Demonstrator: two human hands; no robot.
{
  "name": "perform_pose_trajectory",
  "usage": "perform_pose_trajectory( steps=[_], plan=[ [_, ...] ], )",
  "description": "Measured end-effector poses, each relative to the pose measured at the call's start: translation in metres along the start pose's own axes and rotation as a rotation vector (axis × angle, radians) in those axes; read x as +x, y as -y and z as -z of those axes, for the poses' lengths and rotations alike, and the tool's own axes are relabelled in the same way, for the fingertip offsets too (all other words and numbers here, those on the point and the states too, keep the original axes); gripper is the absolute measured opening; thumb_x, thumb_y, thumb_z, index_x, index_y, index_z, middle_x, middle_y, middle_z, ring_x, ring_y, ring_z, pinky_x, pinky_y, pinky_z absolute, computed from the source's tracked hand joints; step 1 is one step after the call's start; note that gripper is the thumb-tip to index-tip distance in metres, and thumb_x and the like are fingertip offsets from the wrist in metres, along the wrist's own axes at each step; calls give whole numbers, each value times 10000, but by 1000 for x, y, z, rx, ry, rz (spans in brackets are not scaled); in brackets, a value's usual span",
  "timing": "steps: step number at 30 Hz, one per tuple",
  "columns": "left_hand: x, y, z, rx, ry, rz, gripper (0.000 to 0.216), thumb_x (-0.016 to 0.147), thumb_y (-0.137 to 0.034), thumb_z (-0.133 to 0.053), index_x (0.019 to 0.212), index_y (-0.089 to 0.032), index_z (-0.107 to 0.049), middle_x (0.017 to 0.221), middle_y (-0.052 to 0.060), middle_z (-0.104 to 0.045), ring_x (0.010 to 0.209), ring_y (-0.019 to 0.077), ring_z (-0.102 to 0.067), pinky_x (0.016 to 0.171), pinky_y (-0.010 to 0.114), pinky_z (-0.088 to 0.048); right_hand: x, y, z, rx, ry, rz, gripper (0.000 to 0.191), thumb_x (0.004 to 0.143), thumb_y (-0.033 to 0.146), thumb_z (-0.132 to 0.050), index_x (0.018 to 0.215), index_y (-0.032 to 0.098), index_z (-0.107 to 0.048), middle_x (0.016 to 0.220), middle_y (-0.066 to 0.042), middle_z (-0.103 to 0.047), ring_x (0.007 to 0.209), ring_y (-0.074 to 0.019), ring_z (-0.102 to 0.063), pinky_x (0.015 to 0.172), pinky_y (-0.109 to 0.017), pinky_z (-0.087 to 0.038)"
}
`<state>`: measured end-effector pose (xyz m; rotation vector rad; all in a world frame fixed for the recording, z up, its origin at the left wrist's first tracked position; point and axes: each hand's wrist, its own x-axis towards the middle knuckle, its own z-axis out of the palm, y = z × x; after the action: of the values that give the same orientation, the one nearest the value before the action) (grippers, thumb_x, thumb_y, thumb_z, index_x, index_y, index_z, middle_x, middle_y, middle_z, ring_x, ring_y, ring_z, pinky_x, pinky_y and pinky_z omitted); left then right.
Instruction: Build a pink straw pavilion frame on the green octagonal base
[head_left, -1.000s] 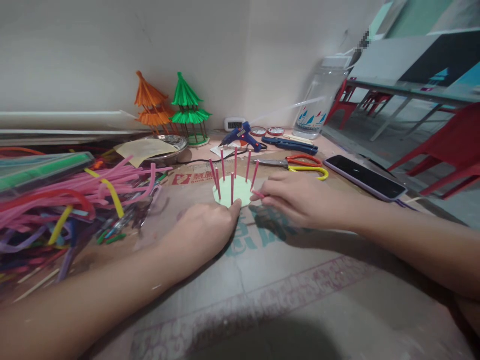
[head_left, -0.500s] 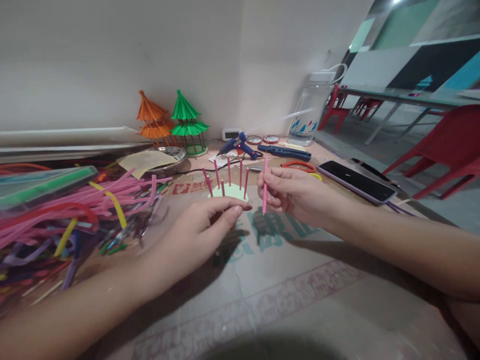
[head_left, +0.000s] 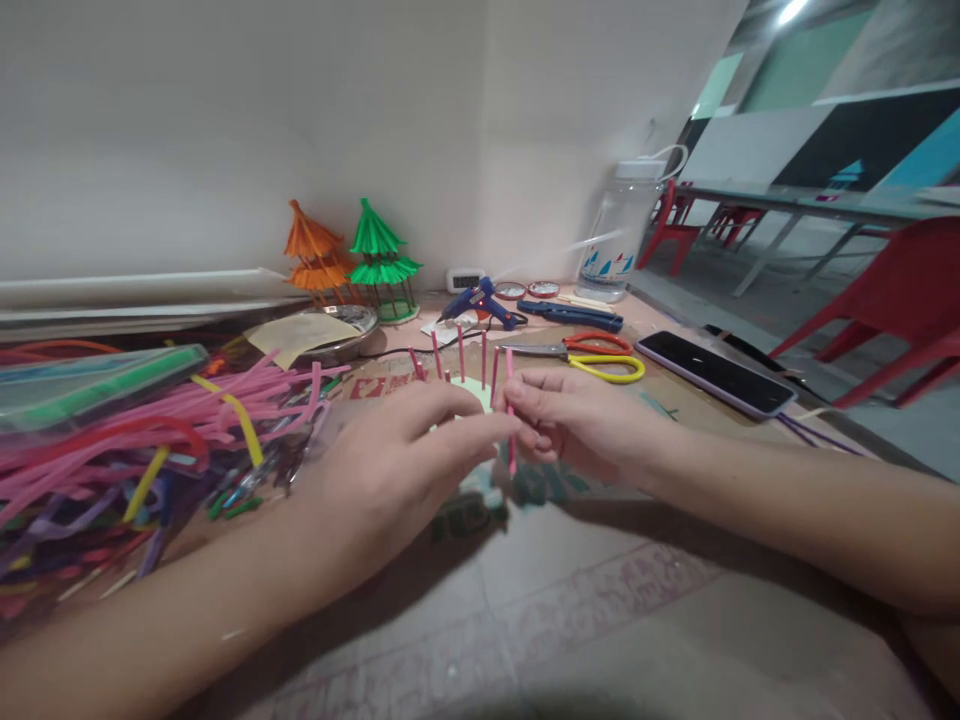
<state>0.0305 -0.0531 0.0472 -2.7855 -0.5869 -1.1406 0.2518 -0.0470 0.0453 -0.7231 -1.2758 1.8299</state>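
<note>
Pale base (head_left: 475, 390) + some pink sticks (head_left: 436, 355) partly hidden bhnd L hand (head_left: 405, 455)

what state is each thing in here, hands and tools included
Right hand: pinching a pink stick
Left hand: partly open, tips near that stick, contact unclear
Other pink sticks: upright on pale green base
Scissors: lying flat, blades seemingly shut
Glue gun: resting, small light lit
Phone: face up, screen mostly dark
Bottle: standing, lid on
Timer: display on, digits unreadable
Orange model: standing
Green model: standing
</note>
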Motion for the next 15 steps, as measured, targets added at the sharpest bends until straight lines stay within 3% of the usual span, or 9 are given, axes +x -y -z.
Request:
perform_pose_trajectory(
  steps=[4,10,12,15],
  plan=[
    [-2,7,8,119,-1,-111,241,997,-129,-592,1170,-277,-672,1176,22,-737,1031,193,-692,886,319,-529,0,-6,-14,26,94,-102,478,802,567,-843,774,172,-574,512,83,-501,444,-49,-342,420,-169,-276],
    [1,9,11,132,-26,-214,228,1005,-147,-611,1166,-277,-708,1184,36,-757,1053,194,-696,954,353,-520,2,-11,-11,13,156,-100,452,849,595,-769,803,188,-575,480,83,-502,404,-60,-301,389,-189,-263],
    [4,7,13,85,-80,-197,174,1005,-155,-619,1111,-260,-708,1124,30,-778,1060,188,-710,971,353,-524,2,-8,-8,-84,115,-43,398,923,570,-679,855,184,-605,478,87,-486,402,-69,-301,392,-198,-254],
    [8,3,16,-23,-139,-37,97,998,-171,-643,1046,-237,-694,997,14,-795,963,165,-738,913,318,-549,-1,3,-7,-387,-26,195,179,942,355,-678,948,178,-650,587,74,-539,499,-77,-422,473,-198,-339]
  ],
)
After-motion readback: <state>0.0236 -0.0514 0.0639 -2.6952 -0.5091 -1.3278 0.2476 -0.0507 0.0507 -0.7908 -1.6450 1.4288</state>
